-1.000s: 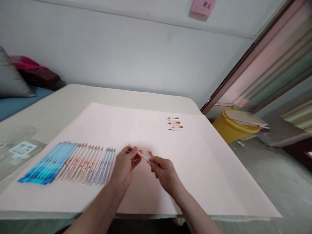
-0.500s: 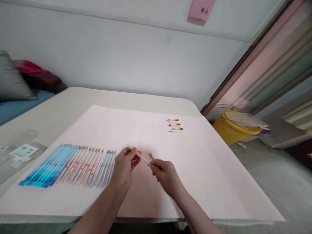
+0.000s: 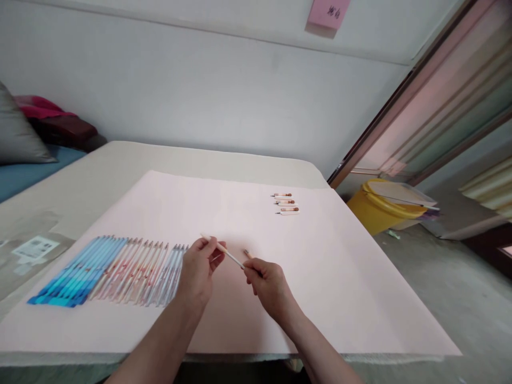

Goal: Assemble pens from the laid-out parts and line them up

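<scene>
My left hand (image 3: pixel 200 266) pinches the pale, pointed end of a slim pen (image 3: pixel 234 259) between thumb and fingers. My right hand (image 3: pixel 264 277) grips the pen's other, white end, so it slants between both hands above the pink sheet. A short piece with a brownish end (image 3: pixel 247 254) sticks out beyond my right fingers; whether they hold it too I cannot tell. To the left, several pens lie side by side: blue ones (image 3: pixel 82 266), clear ones with orange-red patterns (image 3: pixel 128 272) and greyish clear ones (image 3: pixel 170 274), the last partly behind my left hand.
The pink sheet (image 3: pixel 360 298) covers much of the pale table (image 3: pixel 192 158). Three pairs of short pen parts (image 3: pixel 287 203) lie at its far right. A clear plastic bag with a label (image 3: pixel 36 248) is at left. A yellow bin (image 3: pixel 374 208) stands on the floor at right.
My left hand has shifted slightly to the left, and a little more of the pen's white section shows between my hands. The whole view has also moved slightly.
</scene>
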`<action>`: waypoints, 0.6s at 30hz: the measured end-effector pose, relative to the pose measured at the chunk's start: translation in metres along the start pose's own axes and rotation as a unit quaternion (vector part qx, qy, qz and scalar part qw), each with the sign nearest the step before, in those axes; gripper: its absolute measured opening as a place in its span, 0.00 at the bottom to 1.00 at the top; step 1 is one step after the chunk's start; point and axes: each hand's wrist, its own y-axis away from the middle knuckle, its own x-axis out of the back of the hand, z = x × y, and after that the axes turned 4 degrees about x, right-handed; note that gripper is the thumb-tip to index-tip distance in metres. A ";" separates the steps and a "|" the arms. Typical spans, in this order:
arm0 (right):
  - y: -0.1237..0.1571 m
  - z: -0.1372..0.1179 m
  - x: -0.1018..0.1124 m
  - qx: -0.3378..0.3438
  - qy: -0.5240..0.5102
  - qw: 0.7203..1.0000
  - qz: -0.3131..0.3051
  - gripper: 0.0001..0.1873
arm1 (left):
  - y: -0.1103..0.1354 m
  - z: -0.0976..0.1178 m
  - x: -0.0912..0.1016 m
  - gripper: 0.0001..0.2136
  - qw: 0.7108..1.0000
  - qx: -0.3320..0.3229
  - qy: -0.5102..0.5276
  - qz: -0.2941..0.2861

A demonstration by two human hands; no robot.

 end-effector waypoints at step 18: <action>0.003 0.000 -0.009 -0.001 -0.032 0.998 0.051 0.07 | 0.005 -0.007 -0.005 0.11 0.999 0.012 -0.045 -0.018</action>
